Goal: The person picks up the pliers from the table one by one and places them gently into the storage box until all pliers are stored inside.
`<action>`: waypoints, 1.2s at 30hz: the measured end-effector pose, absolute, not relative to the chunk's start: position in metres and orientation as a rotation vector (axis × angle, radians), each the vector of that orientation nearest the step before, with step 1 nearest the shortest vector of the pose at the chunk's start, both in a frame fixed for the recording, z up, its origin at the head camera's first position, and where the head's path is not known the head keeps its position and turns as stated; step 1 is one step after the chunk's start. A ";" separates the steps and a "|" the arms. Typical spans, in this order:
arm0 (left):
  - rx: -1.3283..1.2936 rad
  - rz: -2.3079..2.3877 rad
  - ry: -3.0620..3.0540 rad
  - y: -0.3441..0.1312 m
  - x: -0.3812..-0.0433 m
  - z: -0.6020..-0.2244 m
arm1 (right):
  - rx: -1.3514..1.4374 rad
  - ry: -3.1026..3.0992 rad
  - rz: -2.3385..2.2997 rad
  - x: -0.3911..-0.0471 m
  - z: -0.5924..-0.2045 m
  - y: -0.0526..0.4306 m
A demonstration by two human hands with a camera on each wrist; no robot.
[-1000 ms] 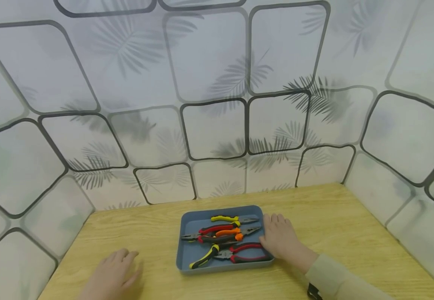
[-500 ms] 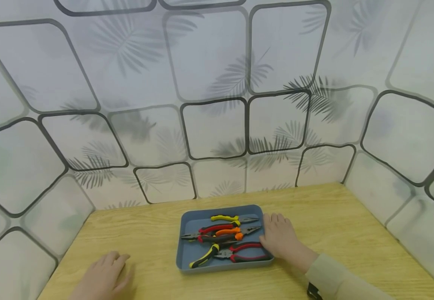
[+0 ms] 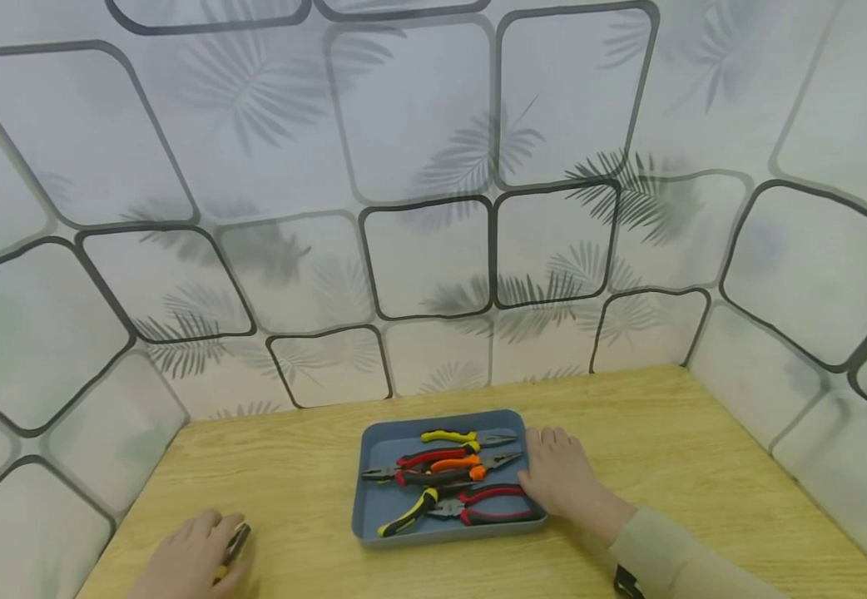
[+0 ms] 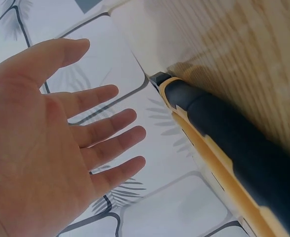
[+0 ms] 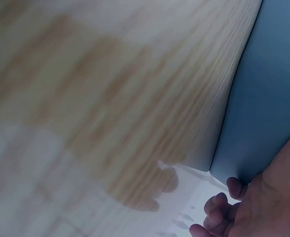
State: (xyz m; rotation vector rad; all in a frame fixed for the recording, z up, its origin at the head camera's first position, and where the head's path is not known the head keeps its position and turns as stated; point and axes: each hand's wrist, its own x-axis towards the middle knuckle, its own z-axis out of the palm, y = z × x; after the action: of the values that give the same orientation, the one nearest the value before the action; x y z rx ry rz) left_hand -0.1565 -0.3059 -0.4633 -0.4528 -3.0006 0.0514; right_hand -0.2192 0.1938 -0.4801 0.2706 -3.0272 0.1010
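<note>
In the head view my left hand (image 3: 186, 556) is low at the left of the table. A tool with a dark tip (image 3: 237, 541) shows at its thumb side, the rest hidden. The left wrist view has that hand (image 4: 56, 133) with its fingers straight and spread. Beside it, apart from the fingers, is the tool's black and yellow body (image 4: 224, 133); its kind is unclear. My right hand (image 3: 559, 472) rests against the right side of a blue-grey tray (image 3: 366, 516). In the right wrist view its fingers (image 5: 216, 207) are loosely bent beside the tray wall (image 5: 263, 84).
Several pliers lie in the tray, among them yellow ones (image 3: 448, 436), orange-handled ones (image 3: 454, 463), and red-and-black ones (image 3: 493, 492). The wooden table (image 3: 291, 466) is bounded by a patterned curtain-like backdrop (image 3: 433, 258) at the back and sides.
My left hand has moved left and nearer to me, and the dark-tipped tool now shows at its thumb side. The right hand and the tray have stayed in place.
</note>
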 end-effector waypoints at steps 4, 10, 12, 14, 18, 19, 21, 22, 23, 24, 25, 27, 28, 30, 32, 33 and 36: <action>-0.412 0.010 -3.053 -0.309 -0.157 -0.464 | 0.270 -3.028 0.096 -0.219 -0.479 0.194; -0.368 -0.004 -3.117 -0.315 -0.156 -0.465 | 0.273 -3.025 0.091 -0.219 -0.479 0.194; -0.365 -0.008 -3.119 -0.318 -0.155 -0.467 | 0.274 -3.024 0.093 -0.219 -0.479 0.194; -0.359 -0.002 -3.122 -0.321 -0.155 -0.469 | 0.274 -3.025 0.095 -0.219 -0.479 0.194; -0.313 0.024 -3.160 -0.325 -0.155 -0.472 | 0.271 -3.032 0.080 -0.218 -0.479 0.193; -0.293 0.028 -3.180 -0.326 -0.156 -0.472 | 0.272 -3.030 0.080 -0.218 -0.479 0.193; -0.256 0.032 -3.218 -0.328 -0.156 -0.474 | 0.275 -3.024 0.080 -0.218 -0.478 0.193; -0.236 0.034 -3.236 -0.329 -0.157 -0.474 | 0.276 -3.023 0.079 -0.218 -0.478 0.193; -0.216 0.036 -3.253 -0.330 -0.157 -0.475 | 0.278 -3.021 0.082 -0.218 -0.478 0.193; -0.199 0.040 -3.266 -0.332 -0.157 -0.476 | 0.281 -3.019 0.084 -0.218 -0.477 0.193; -0.187 0.044 -3.277 -0.333 -0.157 -0.476 | 0.283 -3.016 0.091 -0.217 -0.477 0.192; -0.176 0.052 -3.291 -0.335 -0.157 -0.477 | 0.284 -3.017 0.096 -0.217 -0.477 0.193; -0.173 0.051 -3.295 -0.336 -0.157 -0.478 | 0.282 -3.020 0.094 -0.218 -0.477 0.193; -0.166 0.045 -3.306 -0.338 -0.156 -0.478 | 0.281 -3.019 0.099 -0.218 -0.477 0.193; -0.161 0.043 -3.317 -0.340 -0.156 -0.479 | 0.278 -3.020 0.104 -0.218 -0.477 0.193; -0.158 0.042 -3.319 -0.340 -0.156 -0.479 | 0.277 -3.022 0.106 -0.219 -0.477 0.193; -0.155 0.044 -3.325 -0.343 -0.156 -0.481 | 0.274 -3.026 0.115 -0.219 -0.476 0.192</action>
State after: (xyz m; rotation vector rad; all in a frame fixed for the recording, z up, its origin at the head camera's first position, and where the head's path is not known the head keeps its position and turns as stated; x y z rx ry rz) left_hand -0.1560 -0.3432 -0.4808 -0.1551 -3.3249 0.0435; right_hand -0.2189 0.1924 -0.4758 0.2738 -3.0257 0.1148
